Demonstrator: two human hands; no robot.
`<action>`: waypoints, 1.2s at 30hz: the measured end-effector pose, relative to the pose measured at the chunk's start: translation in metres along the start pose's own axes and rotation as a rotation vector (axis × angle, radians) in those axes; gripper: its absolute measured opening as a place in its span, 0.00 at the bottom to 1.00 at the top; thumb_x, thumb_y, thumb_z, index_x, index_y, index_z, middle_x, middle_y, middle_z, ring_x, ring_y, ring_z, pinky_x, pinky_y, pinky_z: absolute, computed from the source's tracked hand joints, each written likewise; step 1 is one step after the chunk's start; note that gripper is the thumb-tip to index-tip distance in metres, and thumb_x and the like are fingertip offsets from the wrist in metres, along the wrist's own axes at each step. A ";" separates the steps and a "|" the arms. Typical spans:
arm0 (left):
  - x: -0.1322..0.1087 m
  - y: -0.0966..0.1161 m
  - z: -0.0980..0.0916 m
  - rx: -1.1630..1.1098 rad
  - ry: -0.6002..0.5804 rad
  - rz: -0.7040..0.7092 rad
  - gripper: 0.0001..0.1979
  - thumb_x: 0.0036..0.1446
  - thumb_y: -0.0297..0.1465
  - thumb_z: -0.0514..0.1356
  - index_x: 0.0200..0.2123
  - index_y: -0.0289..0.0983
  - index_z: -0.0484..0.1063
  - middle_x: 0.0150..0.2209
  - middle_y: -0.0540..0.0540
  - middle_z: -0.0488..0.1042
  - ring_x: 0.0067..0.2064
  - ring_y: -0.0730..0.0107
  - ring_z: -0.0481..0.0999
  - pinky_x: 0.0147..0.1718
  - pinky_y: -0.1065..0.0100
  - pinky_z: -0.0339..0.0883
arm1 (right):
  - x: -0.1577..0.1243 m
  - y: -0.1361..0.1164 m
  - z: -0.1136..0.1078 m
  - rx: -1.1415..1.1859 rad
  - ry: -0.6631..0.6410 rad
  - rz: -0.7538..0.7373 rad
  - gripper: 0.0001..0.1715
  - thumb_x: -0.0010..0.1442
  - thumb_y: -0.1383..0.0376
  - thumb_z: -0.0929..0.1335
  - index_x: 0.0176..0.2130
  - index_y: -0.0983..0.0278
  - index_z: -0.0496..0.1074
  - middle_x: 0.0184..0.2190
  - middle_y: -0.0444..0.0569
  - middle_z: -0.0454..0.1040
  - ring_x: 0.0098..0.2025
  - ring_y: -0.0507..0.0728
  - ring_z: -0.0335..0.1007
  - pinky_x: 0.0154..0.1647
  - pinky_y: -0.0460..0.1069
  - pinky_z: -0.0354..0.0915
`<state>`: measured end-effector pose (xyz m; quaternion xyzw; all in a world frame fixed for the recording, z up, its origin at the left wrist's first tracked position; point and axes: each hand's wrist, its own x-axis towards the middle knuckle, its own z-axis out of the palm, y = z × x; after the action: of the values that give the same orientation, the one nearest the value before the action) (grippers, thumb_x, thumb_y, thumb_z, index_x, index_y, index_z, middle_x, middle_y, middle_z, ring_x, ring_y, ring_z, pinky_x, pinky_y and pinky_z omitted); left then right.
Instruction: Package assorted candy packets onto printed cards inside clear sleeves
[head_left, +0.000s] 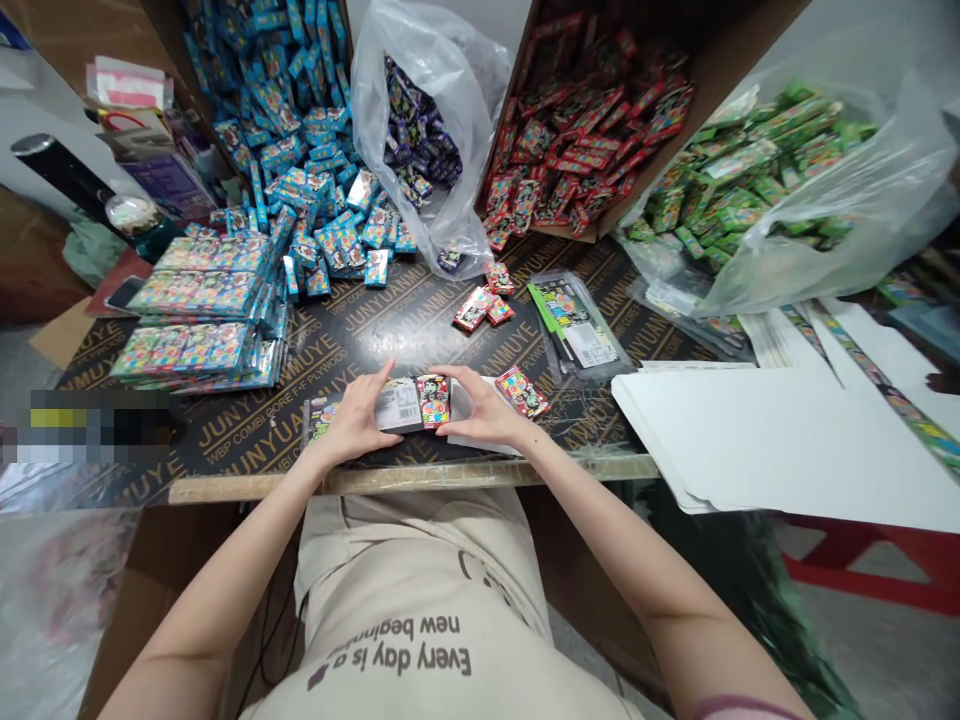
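My left hand (358, 420) and my right hand (480, 408) both grip a small row of candy packs (415, 402) held together at the near edge of the black plywood table (360, 330). The visible packs show a grey-white back and a red front. A loose red pack (523, 391) lies just right of my right hand. Under the hands lies a clear printed sleeve (321, 418).
Blue packs (300, 130) spill from a box at back left, purple ones fill a clear bag (420, 130), red ones a cardboard box (592, 120), green ones a bag (757, 170). Stacked filled sleeves (202, 310) sit left. White sheets (772, 440) lie right.
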<state>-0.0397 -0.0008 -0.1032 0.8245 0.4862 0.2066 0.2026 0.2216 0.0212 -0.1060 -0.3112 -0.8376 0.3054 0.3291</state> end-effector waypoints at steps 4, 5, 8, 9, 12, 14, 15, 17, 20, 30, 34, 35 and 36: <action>0.004 0.005 -0.006 0.010 0.042 -0.020 0.61 0.40 0.34 0.70 0.69 0.42 0.35 0.54 0.42 0.69 0.54 0.52 0.68 0.55 0.52 0.57 | 0.004 -0.006 -0.006 -0.093 0.003 0.043 0.44 0.46 0.56 0.76 0.59 0.61 0.61 0.55 0.56 0.70 0.56 0.65 0.65 0.57 0.60 0.58; 0.005 0.007 -0.006 0.010 0.043 -0.013 0.61 0.40 0.34 0.71 0.69 0.43 0.34 0.54 0.42 0.69 0.53 0.52 0.68 0.55 0.51 0.57 | 0.005 -0.007 -0.006 -0.125 0.000 0.043 0.44 0.45 0.58 0.76 0.58 0.61 0.62 0.54 0.55 0.70 0.55 0.65 0.65 0.57 0.60 0.57; 0.009 0.010 -0.004 -0.012 0.003 0.038 0.60 0.39 0.32 0.70 0.69 0.44 0.36 0.54 0.42 0.70 0.53 0.52 0.69 0.55 0.52 0.59 | 0.006 -0.007 -0.009 -0.134 -0.053 -0.005 0.47 0.42 0.60 0.76 0.59 0.60 0.61 0.56 0.53 0.70 0.56 0.64 0.65 0.57 0.59 0.55; 0.010 0.010 -0.003 -0.017 -0.008 0.049 0.60 0.40 0.32 0.70 0.69 0.44 0.37 0.54 0.42 0.70 0.53 0.52 0.69 0.54 0.53 0.60 | 0.007 -0.005 -0.010 -0.126 -0.063 -0.018 0.47 0.43 0.59 0.77 0.59 0.60 0.60 0.56 0.53 0.70 0.56 0.64 0.65 0.58 0.59 0.54; 0.014 0.008 -0.002 -0.014 0.041 0.018 0.57 0.41 0.35 0.69 0.69 0.43 0.39 0.53 0.41 0.70 0.52 0.53 0.70 0.53 0.53 0.62 | 0.006 -0.002 -0.012 -0.147 0.055 0.032 0.53 0.44 0.52 0.77 0.62 0.60 0.57 0.57 0.55 0.69 0.57 0.64 0.64 0.59 0.59 0.52; 0.018 0.007 -0.002 -0.019 0.123 -0.032 0.57 0.42 0.38 0.70 0.69 0.42 0.40 0.53 0.41 0.69 0.52 0.53 0.70 0.53 0.53 0.63 | 0.006 -0.005 -0.010 -0.161 0.193 0.119 0.55 0.47 0.48 0.75 0.65 0.61 0.52 0.55 0.56 0.71 0.59 0.65 0.63 0.61 0.61 0.49; 0.020 0.007 -0.002 -0.023 0.155 -0.049 0.57 0.41 0.39 0.70 0.69 0.41 0.41 0.53 0.41 0.69 0.52 0.53 0.70 0.53 0.53 0.63 | 0.005 -0.007 -0.008 -0.154 0.222 0.149 0.53 0.51 0.47 0.73 0.66 0.60 0.50 0.54 0.55 0.72 0.59 0.64 0.64 0.62 0.61 0.47; 0.024 0.008 -0.002 -0.034 0.171 -0.042 0.57 0.42 0.41 0.70 0.69 0.41 0.40 0.53 0.41 0.69 0.52 0.53 0.70 0.54 0.53 0.63 | 0.004 -0.015 -0.003 -0.120 0.170 0.146 0.44 0.60 0.49 0.67 0.67 0.58 0.47 0.55 0.53 0.72 0.56 0.60 0.68 0.64 0.61 0.44; 0.032 0.008 0.001 -0.009 0.128 0.009 0.56 0.45 0.42 0.68 0.69 0.42 0.38 0.53 0.41 0.69 0.53 0.54 0.70 0.53 0.54 0.64 | 0.006 -0.016 -0.007 -0.140 0.028 0.082 0.35 0.66 0.51 0.62 0.67 0.55 0.50 0.60 0.51 0.68 0.55 0.57 0.69 0.65 0.59 0.42; 0.041 -0.029 0.017 0.494 -0.028 0.044 0.43 0.53 0.55 0.56 0.65 0.35 0.56 0.53 0.34 0.67 0.53 0.47 0.67 0.51 0.52 0.61 | 0.002 0.155 -0.210 -0.771 0.543 0.702 0.25 0.61 0.54 0.64 0.51 0.67 0.72 0.56 0.64 0.68 0.58 0.70 0.59 0.55 0.65 0.57; 0.039 -0.027 0.019 0.488 -0.022 0.050 0.41 0.56 0.53 0.54 0.66 0.37 0.53 0.54 0.35 0.67 0.56 0.47 0.66 0.52 0.53 0.59 | -0.012 0.210 -0.267 -0.957 0.511 0.970 0.24 0.60 0.58 0.64 0.47 0.75 0.73 0.48 0.69 0.70 0.54 0.71 0.62 0.52 0.64 0.59; 0.039 -0.027 0.019 0.483 -0.023 0.051 0.41 0.56 0.53 0.54 0.66 0.38 0.53 0.55 0.35 0.67 0.56 0.47 0.66 0.52 0.52 0.59 | -0.014 0.218 -0.274 -1.010 0.494 0.997 0.24 0.60 0.59 0.64 0.47 0.76 0.72 0.48 0.69 0.70 0.54 0.71 0.61 0.52 0.64 0.59; 0.039 -0.027 0.019 0.482 -0.027 0.052 0.40 0.56 0.52 0.55 0.67 0.39 0.52 0.55 0.35 0.66 0.56 0.47 0.65 0.53 0.52 0.59 | -0.016 0.225 -0.279 -1.061 0.465 1.002 0.23 0.61 0.60 0.63 0.48 0.76 0.71 0.49 0.70 0.69 0.55 0.71 0.61 0.52 0.64 0.59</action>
<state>-0.0316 0.0434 -0.1281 0.8640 0.4973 0.0789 0.0012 0.5098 0.2348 -0.1064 -0.8265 -0.5400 -0.0984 0.1254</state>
